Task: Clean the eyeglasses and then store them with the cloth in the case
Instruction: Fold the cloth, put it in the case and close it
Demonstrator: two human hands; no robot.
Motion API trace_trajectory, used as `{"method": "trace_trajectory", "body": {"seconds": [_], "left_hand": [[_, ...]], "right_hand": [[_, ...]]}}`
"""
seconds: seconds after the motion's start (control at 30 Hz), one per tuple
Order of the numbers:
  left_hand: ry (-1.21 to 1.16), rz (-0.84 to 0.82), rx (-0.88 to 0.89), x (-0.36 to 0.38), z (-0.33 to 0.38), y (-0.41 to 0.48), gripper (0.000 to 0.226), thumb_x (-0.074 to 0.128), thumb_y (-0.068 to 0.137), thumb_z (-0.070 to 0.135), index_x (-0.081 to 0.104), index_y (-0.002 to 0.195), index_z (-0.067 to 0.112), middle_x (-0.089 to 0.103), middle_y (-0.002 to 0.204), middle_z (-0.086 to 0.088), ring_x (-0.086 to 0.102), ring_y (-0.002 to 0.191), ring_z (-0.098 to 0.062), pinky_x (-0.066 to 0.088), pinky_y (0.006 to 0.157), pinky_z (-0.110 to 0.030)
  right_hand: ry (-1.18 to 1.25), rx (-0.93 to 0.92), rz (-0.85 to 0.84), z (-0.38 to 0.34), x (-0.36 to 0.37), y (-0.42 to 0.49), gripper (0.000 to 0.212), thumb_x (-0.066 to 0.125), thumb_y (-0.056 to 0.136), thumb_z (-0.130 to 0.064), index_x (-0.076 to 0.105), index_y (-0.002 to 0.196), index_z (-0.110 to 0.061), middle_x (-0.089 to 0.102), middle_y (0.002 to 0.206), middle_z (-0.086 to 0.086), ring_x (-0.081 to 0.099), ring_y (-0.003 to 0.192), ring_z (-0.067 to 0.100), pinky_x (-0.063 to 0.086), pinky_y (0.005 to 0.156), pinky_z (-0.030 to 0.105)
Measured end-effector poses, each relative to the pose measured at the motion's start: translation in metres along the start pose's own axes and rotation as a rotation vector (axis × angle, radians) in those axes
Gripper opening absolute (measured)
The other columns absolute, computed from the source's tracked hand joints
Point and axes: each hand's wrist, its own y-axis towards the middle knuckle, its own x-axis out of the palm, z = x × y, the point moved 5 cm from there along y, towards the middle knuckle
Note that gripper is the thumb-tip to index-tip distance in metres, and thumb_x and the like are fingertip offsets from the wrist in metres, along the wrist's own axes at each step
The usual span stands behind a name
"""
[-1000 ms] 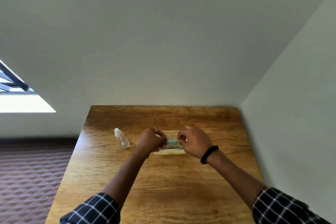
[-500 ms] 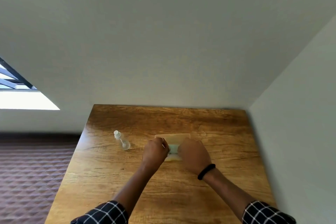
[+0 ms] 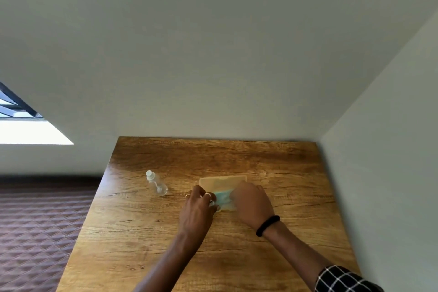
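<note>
Both hands are down at the middle of the wooden table, working close together. Left hand first: fingers curled, tips pinched in at the left edge of a pale blue cloth, though whether it grips the cloth or something under it, I cannot tell. There is a small glint by its fingertips, too small to name. Out to its left, on the table and well clear of the hand, a small clear spray bottle lies tilted, white cap pointing away from the person.

Between the hands, the cloth sits bunched over a flat, yellowish, translucent case, which rests on the table with its far edge showing beyond the knuckles. Eyeglasses are hidden if they are in there; the hands and cloth cover that spot.

Right hand now: palm down, fingers folded over the right side of the cloth and case, pressing on them; whether it actually clutches anything is hidden under the hand. A black band circles that wrist, and a dark checked sleeve shows at the lower right corner.
</note>
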Motion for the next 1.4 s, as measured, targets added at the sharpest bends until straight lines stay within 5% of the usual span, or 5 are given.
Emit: {"method": "trace_trajectory", "body": {"seconds": [0.23, 0.43, 0.7, 1.2, 1.4], "left_hand": [[-0.041, 0.079, 0.006, -0.002, -0.018, -0.013, 0.077, 0.094, 0.059, 0.026, 0.054, 0.124, 0.013, 0.049, 0.132, -0.011, 0.058, 0.11, -0.031, 0.059, 0.079, -0.04], [-0.179, 0.062, 0.045, 0.003, -0.034, -0.011, 0.103, 0.094, 0.06, 0.028, 0.033, 0.142, 0.011, 0.047, 0.141, -0.014, 0.05, 0.127, -0.03, 0.05, 0.1, -0.044], [-0.158, -0.015, 0.068, 0.007, -0.036, -0.012, 0.085, 0.084, 0.073, 0.027, 0.036, 0.144, 0.029, 0.053, 0.136, -0.004, 0.054, 0.119, -0.022, 0.052, 0.094, -0.043], [-0.059, -0.055, 0.093, 0.018, -0.042, -0.005, 0.075, 0.082, 0.075, 0.031, 0.046, 0.141, 0.028, 0.051, 0.135, -0.002, 0.053, 0.12, -0.022, 0.05, 0.095, -0.043], [-0.062, -0.05, 0.091, 0.017, -0.042, -0.006, 0.076, 0.079, 0.079, 0.033, 0.039, 0.144, 0.036, 0.048, 0.139, 0.001, 0.048, 0.125, -0.019, 0.045, 0.1, -0.04]], "right_hand": [[0.005, -0.001, 0.007, 0.002, 0.005, -0.001, 0.008, 0.068, 0.085, -0.023, 0.069, 0.092, -0.027, 0.06, 0.094, -0.008, 0.059, 0.086, 0.013, 0.044, 0.075, 0.032], [0.004, 0.002, 0.007, 0.003, 0.008, -0.002, 0.008, 0.068, 0.086, -0.027, 0.067, 0.093, -0.028, 0.059, 0.096, -0.008, 0.059, 0.087, 0.012, 0.043, 0.077, 0.031], [0.002, -0.008, 0.015, 0.004, 0.01, -0.005, 0.012, 0.067, 0.085, -0.025, 0.066, 0.096, -0.028, 0.059, 0.097, -0.009, 0.059, 0.088, 0.011, 0.044, 0.079, 0.03], [0.019, -0.006, 0.117, 0.003, -0.001, -0.013, 0.021, 0.07, 0.082, -0.03, 0.066, 0.102, -0.028, 0.06, 0.098, -0.012, 0.06, 0.088, 0.009, 0.046, 0.079, 0.03], [0.161, 0.175, 0.249, 0.024, -0.026, -0.007, 0.066, 0.082, 0.074, -0.03, 0.05, 0.131, -0.026, 0.053, 0.126, -0.002, 0.052, 0.115, 0.017, 0.049, 0.096, 0.038]]}}
